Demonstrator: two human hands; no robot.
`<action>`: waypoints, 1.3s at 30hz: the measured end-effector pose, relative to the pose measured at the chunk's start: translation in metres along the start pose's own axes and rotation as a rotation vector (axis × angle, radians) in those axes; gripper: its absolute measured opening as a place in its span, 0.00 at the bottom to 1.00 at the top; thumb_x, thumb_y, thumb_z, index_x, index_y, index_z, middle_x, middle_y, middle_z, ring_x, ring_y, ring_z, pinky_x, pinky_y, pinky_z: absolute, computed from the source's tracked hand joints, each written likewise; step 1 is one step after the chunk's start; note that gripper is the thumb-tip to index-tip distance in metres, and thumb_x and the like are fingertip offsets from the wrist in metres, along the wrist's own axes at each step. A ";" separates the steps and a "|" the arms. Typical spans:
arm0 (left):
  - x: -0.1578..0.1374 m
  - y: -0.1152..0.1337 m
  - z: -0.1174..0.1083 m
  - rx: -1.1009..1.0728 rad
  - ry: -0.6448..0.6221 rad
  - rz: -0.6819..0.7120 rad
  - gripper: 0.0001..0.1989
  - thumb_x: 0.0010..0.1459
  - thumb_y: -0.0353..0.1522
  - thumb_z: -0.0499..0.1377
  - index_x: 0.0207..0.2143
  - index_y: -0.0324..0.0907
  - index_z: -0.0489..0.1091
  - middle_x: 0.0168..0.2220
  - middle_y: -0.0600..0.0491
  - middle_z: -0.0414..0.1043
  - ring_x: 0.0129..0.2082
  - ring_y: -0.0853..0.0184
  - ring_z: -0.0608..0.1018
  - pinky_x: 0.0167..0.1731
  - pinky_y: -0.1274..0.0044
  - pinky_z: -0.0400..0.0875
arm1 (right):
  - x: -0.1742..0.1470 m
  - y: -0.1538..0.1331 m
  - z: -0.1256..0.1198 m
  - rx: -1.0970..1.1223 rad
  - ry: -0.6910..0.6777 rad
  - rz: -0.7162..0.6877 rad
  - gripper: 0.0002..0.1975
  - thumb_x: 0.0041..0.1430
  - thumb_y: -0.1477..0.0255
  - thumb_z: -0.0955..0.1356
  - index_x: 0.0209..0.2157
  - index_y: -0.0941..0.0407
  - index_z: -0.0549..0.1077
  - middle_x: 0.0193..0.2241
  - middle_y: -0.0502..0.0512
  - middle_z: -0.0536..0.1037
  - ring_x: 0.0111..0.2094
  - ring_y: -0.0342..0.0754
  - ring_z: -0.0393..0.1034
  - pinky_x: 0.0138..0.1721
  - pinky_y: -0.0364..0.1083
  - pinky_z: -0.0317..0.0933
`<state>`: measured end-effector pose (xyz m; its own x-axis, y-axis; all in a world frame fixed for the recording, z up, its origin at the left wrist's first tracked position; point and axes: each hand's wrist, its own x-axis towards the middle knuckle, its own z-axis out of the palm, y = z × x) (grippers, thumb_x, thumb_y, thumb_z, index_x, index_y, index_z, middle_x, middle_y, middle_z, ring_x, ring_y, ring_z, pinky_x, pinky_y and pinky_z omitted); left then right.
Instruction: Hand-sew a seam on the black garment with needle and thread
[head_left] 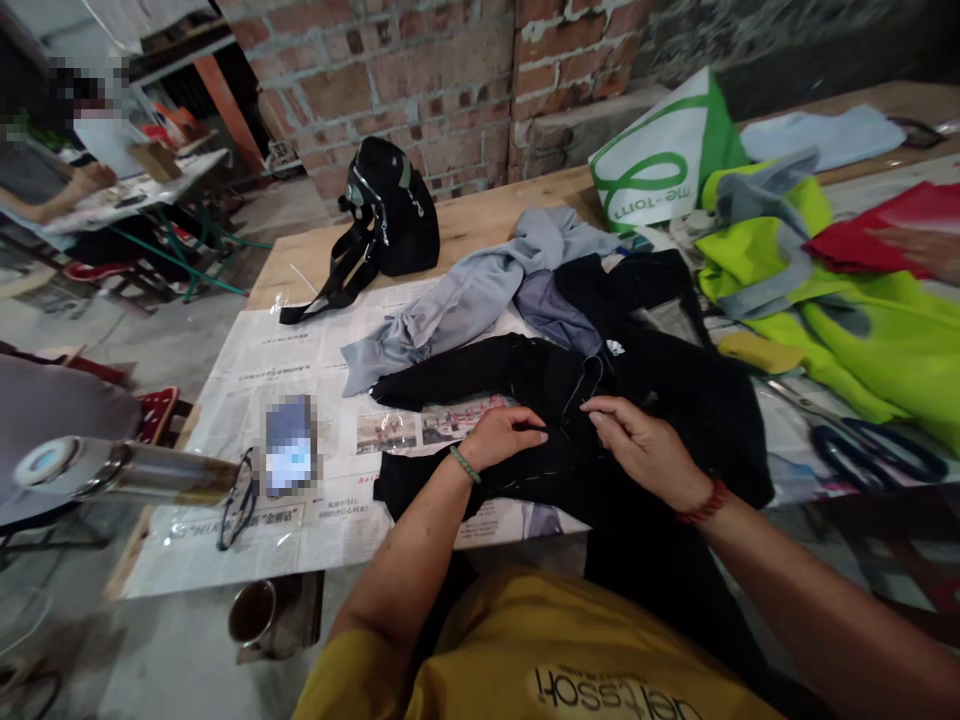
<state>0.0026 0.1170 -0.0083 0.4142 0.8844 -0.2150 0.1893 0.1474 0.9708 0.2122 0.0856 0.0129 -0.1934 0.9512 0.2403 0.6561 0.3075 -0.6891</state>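
Note:
A black garment (555,470) with white stitch lines lies spread in front of me. My left hand (504,438), with a green bead bracelet at the wrist, rests on it and pinches the cloth between thumb and forefinger. Just right of it, my right hand (636,442) is closed slightly above the cloth, thumb and forefinger pressed together. At those fingertips a loop of white thread (596,372) rises from the garment; whether a needle is there I cannot tell. A grey garment (457,300) lies behind the black one.
Newspaper (315,535) covers the table. At left are a phone (289,445), glasses (238,505) and a steel flask (142,470). A black backpack (397,205) stands behind. To the right lie large scissors (862,435) and yellow-green cloth (862,310); another person's hand touches red cloth (877,235).

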 end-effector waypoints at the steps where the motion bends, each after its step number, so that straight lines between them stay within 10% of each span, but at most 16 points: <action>1: 0.000 0.000 0.000 0.001 -0.008 0.006 0.08 0.45 0.30 0.62 0.30 0.37 0.74 0.25 0.56 0.71 0.25 0.74 0.69 0.29 0.81 0.62 | 0.004 0.000 -0.002 -0.019 -0.014 -0.036 0.13 0.62 0.65 0.59 0.42 0.55 0.70 0.25 0.50 0.72 0.24 0.40 0.66 0.27 0.40 0.60; 10: 0.000 0.003 -0.002 0.093 -0.002 0.086 0.07 0.46 0.31 0.62 0.30 0.38 0.75 0.27 0.55 0.73 0.29 0.72 0.71 0.33 0.80 0.64 | 0.040 0.006 0.012 -0.389 -0.201 -0.251 0.14 0.62 0.71 0.58 0.41 0.53 0.73 0.34 0.54 0.71 0.29 0.41 0.66 0.28 0.39 0.57; 39: -0.001 0.001 -0.001 0.098 -0.020 0.124 0.07 0.48 0.31 0.60 0.30 0.37 0.75 0.28 0.54 0.73 0.29 0.72 0.71 0.33 0.80 0.64 | 0.049 0.010 -0.007 -0.054 -0.554 -0.311 0.17 0.62 0.65 0.56 0.37 0.56 0.73 0.33 0.56 0.69 0.34 0.43 0.65 0.36 0.43 0.59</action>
<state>0.0012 0.1167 -0.0074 0.4573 0.8840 -0.0972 0.2210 -0.0071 0.9752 0.2143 0.1354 0.0226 -0.7204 0.6931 0.0245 0.5410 0.5837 -0.6054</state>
